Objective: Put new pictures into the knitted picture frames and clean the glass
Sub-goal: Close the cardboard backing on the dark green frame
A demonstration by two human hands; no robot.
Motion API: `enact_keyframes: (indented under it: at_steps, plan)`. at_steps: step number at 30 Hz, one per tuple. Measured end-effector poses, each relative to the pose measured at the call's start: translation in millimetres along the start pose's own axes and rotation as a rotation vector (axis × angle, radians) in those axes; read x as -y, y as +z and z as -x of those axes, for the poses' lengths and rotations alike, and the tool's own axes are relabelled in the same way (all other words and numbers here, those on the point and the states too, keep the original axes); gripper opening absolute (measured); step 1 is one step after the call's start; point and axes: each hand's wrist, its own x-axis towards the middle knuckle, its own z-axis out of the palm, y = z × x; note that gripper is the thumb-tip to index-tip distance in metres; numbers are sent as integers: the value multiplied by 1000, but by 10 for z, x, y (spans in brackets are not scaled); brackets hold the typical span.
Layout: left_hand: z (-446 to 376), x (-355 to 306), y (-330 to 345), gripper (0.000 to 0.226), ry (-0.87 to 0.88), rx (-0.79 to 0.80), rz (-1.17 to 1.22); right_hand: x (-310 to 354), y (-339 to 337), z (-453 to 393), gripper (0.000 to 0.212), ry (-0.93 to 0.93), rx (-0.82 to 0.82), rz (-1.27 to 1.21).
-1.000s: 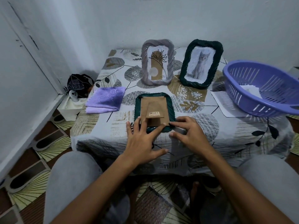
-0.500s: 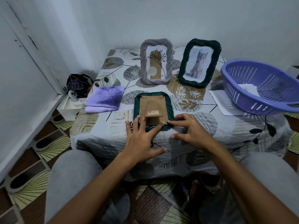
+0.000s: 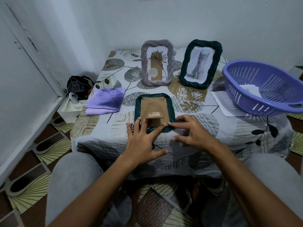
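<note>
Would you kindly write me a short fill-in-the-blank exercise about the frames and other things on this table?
1. The green frame under both hands lies face ____, its cardboard back showing.
2. The standing dark green frame holds a picture of a ____.
3. The folded cloth beside the lying frame is ____ in colour.
4. The left hand rests its straight fingers on the frame's near edge, while the right hand touches its near ____ corner.

Missing words: down; cat; purple; right

Leaf-print table (image 3: 188,140): three frames (image 3: 154,110), purple cloth (image 3: 105,101), basket (image 3: 265,89), paper sheet (image 3: 224,104).
</note>
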Motion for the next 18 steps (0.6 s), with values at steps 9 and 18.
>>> enact_keyframes:
  at_steps: [9,18]
  plan:
    - [-9,19,-49,87,-2,41,3,34,7,38,67,-1,-22,38]
    - [34,371,-175,64,24,-322,396,143,79,20,48,155,-176,-202]
